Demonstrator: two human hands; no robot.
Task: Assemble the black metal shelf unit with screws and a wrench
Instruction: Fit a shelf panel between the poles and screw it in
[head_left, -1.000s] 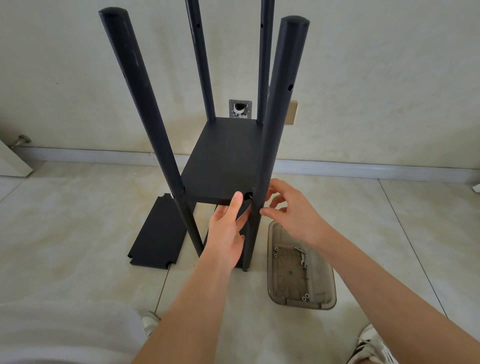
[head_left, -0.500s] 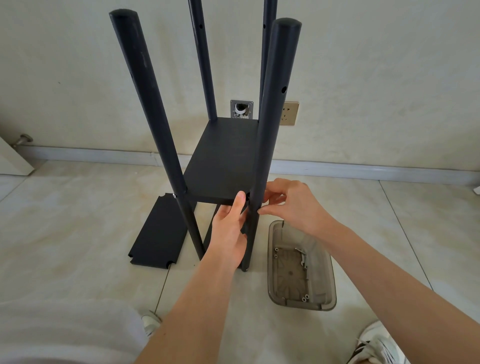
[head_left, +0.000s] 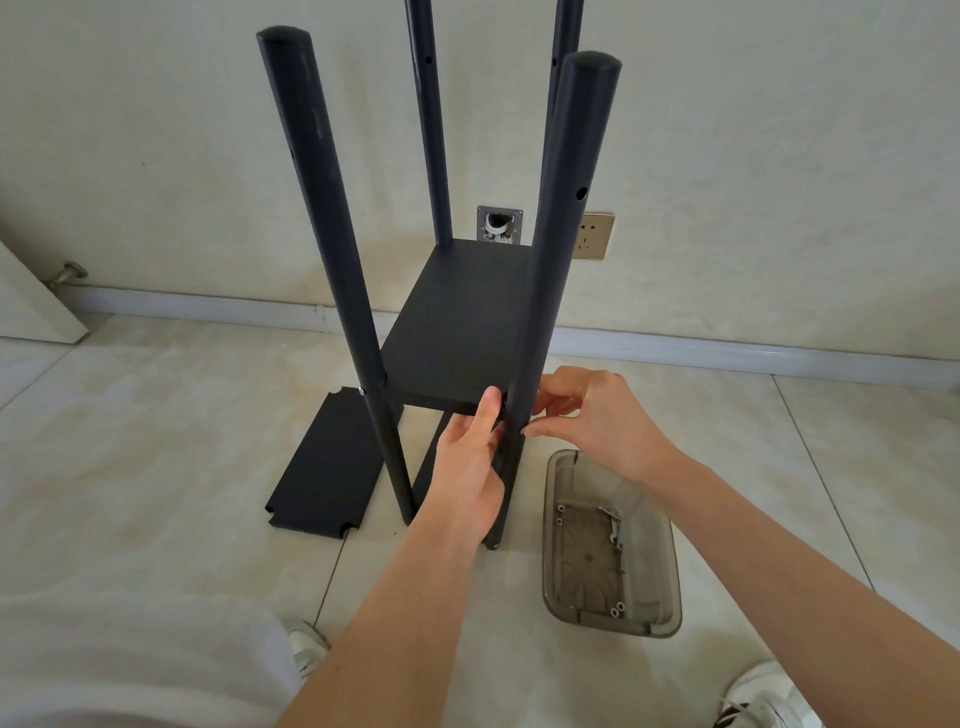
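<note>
The black shelf unit stands on the floor with four upright poles and one shelf panel (head_left: 462, 332) fixed at mid height. My left hand (head_left: 467, 473) holds the panel's front right corner from below, one digit lying up against its front edge. My right hand (head_left: 597, 415) is at the front right pole (head_left: 566, 218), level with the panel. Its thumb and forefinger pinch a small screw against the pole, and the fingertips mostly hide it. A clear plastic tray (head_left: 660, 545) on the floor to the right holds several screws and a small metal wrench (head_left: 613, 525).
A loose black shelf panel (head_left: 322, 467) lies flat on the tiles left of the unit. Another dark panel (head_left: 434, 457) shows under the fixed one. The wall with a socket (head_left: 592, 236) is close behind. My shoes (head_left: 763, 691) and a pale trouser leg (head_left: 130, 660) are at the bottom edge.
My right hand has closed in on the front right pole and now pinches at the joint. My left hand has shifted slightly up against the panel's edge.
</note>
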